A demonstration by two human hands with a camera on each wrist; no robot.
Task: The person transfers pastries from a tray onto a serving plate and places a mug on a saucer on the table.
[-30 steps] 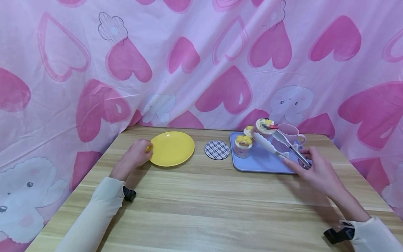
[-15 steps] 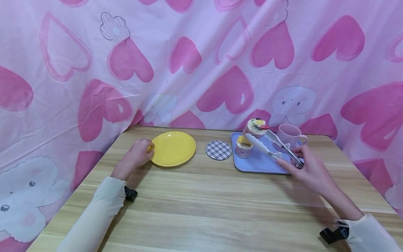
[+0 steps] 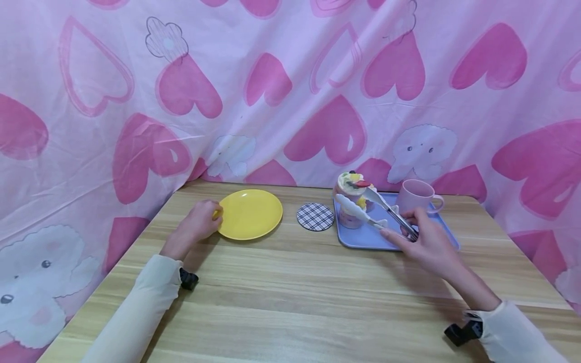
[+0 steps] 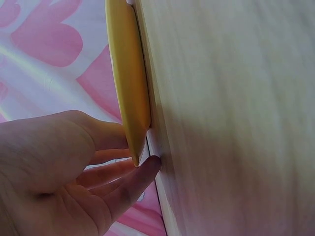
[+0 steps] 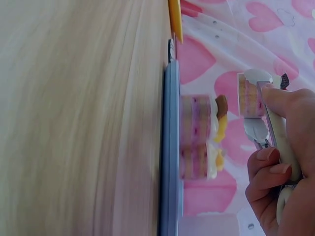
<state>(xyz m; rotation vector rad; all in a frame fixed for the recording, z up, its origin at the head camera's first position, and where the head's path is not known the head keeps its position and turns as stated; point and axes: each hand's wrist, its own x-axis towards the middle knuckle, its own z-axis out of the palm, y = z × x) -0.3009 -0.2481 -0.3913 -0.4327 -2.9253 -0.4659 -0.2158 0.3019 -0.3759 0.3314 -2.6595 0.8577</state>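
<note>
My left hand (image 3: 197,224) pinches the near-left rim of a yellow plate (image 3: 250,214), thumb above and fingers below in the left wrist view. The plate lies on the table. My right hand (image 3: 431,246) grips metal tongs (image 3: 398,217) with white tips. Between those tips is a small layered cake cup (image 5: 250,96) topped with cream and fruit, lifted above the tray's left end. Two more cake cups stand on the blue tray (image 3: 379,244): a front one (image 3: 349,220), partly hidden by the tongs, and a rear one (image 5: 195,162).
A pink mug (image 3: 415,195) stands at the tray's back right. Between plate and tray lies a round checked coaster (image 3: 315,217). A pink heart-print curtain (image 3: 327,126) hangs right behind the wooden table (image 3: 290,297).
My right hand has carried the tongs and the cake cup leftward, from near the mug to over the tray's left edge. My left hand stays at the plate's rim.
</note>
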